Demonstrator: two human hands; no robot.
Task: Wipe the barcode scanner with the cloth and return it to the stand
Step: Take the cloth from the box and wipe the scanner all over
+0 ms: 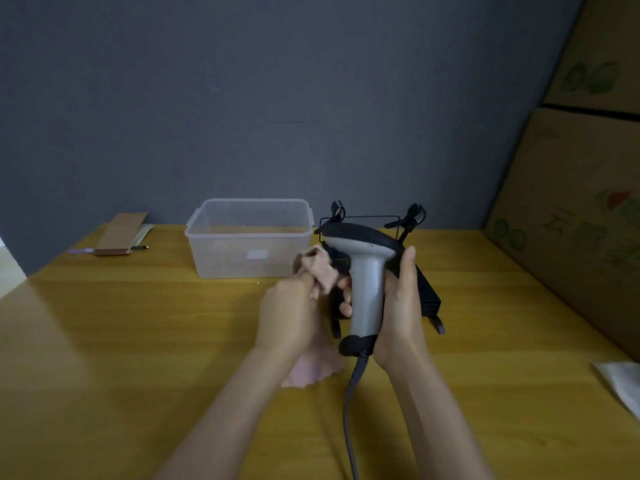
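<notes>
Person wiping a barcode scanner [366, 271] mid-desk.
Right hand [401, 306] clasps its handle upright, steadying it; left hand [287, 310] pinches a pink cloth [318, 268] beside the head.

Both bare forearms reached forward and up from the bottom edge, converging toward the middle. The right hand [398, 306] stood upright, palm turned inward, thumb pointing up, with 2 fingertips [345, 310] showing past the far side of the grey handle of the scanner [367, 282] it gripped. The left hand [287, 310] sat just beside it, back toward the camera, fingers curled shut around a bunched pink cloth [320, 268], the wrist held straight. The 2 hands were near each other, almost touching.
</notes>
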